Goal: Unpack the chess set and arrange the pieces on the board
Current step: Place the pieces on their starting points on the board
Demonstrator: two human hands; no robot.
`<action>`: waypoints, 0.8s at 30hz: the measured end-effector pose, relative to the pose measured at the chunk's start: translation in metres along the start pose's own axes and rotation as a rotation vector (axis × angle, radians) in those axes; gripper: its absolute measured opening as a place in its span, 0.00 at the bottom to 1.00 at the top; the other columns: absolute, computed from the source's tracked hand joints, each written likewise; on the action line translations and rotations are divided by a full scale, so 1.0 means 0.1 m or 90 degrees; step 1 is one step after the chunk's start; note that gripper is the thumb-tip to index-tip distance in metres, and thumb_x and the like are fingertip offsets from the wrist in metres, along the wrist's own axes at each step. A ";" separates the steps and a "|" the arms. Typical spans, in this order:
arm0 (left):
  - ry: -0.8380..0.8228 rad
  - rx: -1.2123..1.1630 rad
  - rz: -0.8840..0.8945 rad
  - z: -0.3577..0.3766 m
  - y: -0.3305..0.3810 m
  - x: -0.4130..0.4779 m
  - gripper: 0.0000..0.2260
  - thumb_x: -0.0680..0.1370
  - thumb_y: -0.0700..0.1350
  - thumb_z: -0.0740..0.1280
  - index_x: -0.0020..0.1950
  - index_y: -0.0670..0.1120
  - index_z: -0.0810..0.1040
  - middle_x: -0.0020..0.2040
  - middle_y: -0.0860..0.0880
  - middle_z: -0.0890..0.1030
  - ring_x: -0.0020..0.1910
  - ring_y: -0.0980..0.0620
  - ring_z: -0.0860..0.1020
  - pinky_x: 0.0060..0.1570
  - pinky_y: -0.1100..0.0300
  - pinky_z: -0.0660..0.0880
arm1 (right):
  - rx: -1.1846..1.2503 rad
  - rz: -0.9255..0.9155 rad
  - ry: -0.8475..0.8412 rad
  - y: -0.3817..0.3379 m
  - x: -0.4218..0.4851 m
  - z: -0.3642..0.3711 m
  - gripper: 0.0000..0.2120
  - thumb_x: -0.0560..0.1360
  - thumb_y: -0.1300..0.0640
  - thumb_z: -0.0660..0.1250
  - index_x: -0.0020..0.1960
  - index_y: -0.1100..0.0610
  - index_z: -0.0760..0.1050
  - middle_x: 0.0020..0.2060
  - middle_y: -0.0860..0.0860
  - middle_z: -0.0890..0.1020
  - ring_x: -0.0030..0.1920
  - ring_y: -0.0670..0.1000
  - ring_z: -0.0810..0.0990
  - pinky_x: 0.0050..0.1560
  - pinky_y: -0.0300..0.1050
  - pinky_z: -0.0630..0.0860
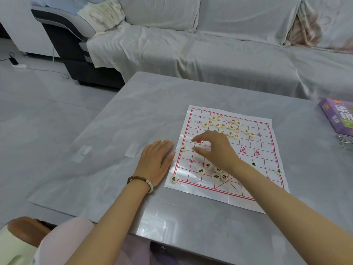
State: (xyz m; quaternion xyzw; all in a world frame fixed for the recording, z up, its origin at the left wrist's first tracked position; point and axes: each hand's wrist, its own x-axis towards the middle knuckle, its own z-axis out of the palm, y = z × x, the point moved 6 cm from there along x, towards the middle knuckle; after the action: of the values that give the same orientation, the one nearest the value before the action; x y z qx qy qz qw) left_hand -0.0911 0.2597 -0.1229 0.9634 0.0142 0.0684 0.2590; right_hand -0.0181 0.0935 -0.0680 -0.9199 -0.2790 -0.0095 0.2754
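Right hand (215,150) at centre frame, fingers loosely spread over glossy paper board (271,150), gripping nothing, left hand (156,159) flat on grey marbled table (133,111), round cream red-lettered discs (231,128) clustered at board's upper part, black-lettered discs (215,176) lower, purple cardboard box (338,115) at right edge, contents unseen.

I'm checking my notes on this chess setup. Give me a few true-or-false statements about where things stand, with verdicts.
1. The left hand lies flat on the table beside the board. True.
2. The red pieces stand lined up in starting rows. False: they lie loosely clustered on the far half.
3. The purple box sits at the table's right edge. True.
4. The right hand grips the box. False: it hovers over the board, fingers spread.
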 end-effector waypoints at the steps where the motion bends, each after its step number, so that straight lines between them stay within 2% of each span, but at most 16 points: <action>1: 0.005 -0.013 0.004 -0.02 0.03 -0.01 0.29 0.76 0.63 0.44 0.72 0.52 0.63 0.73 0.53 0.64 0.73 0.54 0.57 0.71 0.59 0.48 | 0.000 0.001 0.003 0.04 -0.06 -0.07 0.13 0.73 0.49 0.69 0.57 0.48 0.78 0.53 0.44 0.80 0.57 0.45 0.74 0.64 0.46 0.61; 4: 0.024 -0.059 0.023 -0.09 0.21 -0.06 0.29 0.75 0.65 0.46 0.69 0.52 0.68 0.69 0.54 0.69 0.70 0.55 0.63 0.71 0.57 0.57 | -0.010 0.015 0.010 0.21 -0.26 -0.25 0.12 0.72 0.49 0.69 0.55 0.47 0.78 0.53 0.43 0.80 0.56 0.44 0.73 0.63 0.43 0.60; 6: 0.028 -0.064 0.049 -0.10 0.39 -0.10 0.25 0.75 0.64 0.52 0.65 0.53 0.73 0.64 0.55 0.73 0.65 0.56 0.67 0.67 0.58 0.63 | -0.017 0.022 -0.015 0.31 -0.40 -0.29 0.10 0.71 0.47 0.70 0.52 0.45 0.79 0.52 0.42 0.79 0.57 0.44 0.73 0.64 0.44 0.62; 9: -0.011 -0.018 0.073 -0.01 0.61 -0.16 0.18 0.77 0.60 0.59 0.62 0.54 0.75 0.59 0.56 0.75 0.61 0.57 0.69 0.61 0.61 0.64 | -0.029 0.015 -0.088 0.36 -0.61 -0.24 0.08 0.70 0.46 0.70 0.49 0.43 0.79 0.50 0.40 0.78 0.53 0.43 0.72 0.61 0.46 0.67; 12: -0.056 0.011 0.067 0.12 0.70 -0.20 0.19 0.77 0.58 0.60 0.66 0.55 0.71 0.61 0.56 0.74 0.60 0.56 0.69 0.61 0.61 0.66 | -0.037 0.012 -0.087 0.39 -0.73 -0.22 0.09 0.70 0.46 0.71 0.50 0.42 0.79 0.50 0.40 0.77 0.52 0.42 0.71 0.59 0.44 0.67; 16: -0.070 0.020 0.051 0.19 0.74 -0.20 0.19 0.76 0.57 0.62 0.66 0.55 0.72 0.59 0.55 0.73 0.58 0.57 0.69 0.59 0.64 0.65 | -0.061 -0.028 -0.081 0.34 -0.79 -0.19 0.12 0.69 0.47 0.72 0.52 0.44 0.80 0.49 0.43 0.77 0.49 0.42 0.69 0.52 0.36 0.59; 18: -0.066 0.024 0.042 0.19 0.76 -0.18 0.17 0.76 0.57 0.63 0.64 0.55 0.74 0.58 0.55 0.74 0.57 0.57 0.69 0.57 0.64 0.65 | -0.068 -0.049 -0.079 0.31 -0.81 -0.15 0.13 0.70 0.47 0.72 0.54 0.45 0.80 0.49 0.44 0.77 0.48 0.42 0.67 0.50 0.35 0.56; 24: -0.064 0.028 0.040 0.19 0.81 -0.21 0.13 0.75 0.57 0.66 0.57 0.55 0.78 0.53 0.57 0.77 0.54 0.57 0.71 0.55 0.64 0.67 | -0.080 -0.044 -0.066 0.32 -0.82 -0.10 0.11 0.72 0.48 0.70 0.53 0.46 0.80 0.49 0.44 0.75 0.50 0.45 0.69 0.51 0.37 0.55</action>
State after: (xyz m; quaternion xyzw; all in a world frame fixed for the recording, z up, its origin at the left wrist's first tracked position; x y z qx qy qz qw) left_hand -0.1096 0.1786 -0.1008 0.9711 -0.0275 0.0273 0.2356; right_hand -0.0691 0.0247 -0.0890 -0.9243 -0.3236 0.0110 0.2023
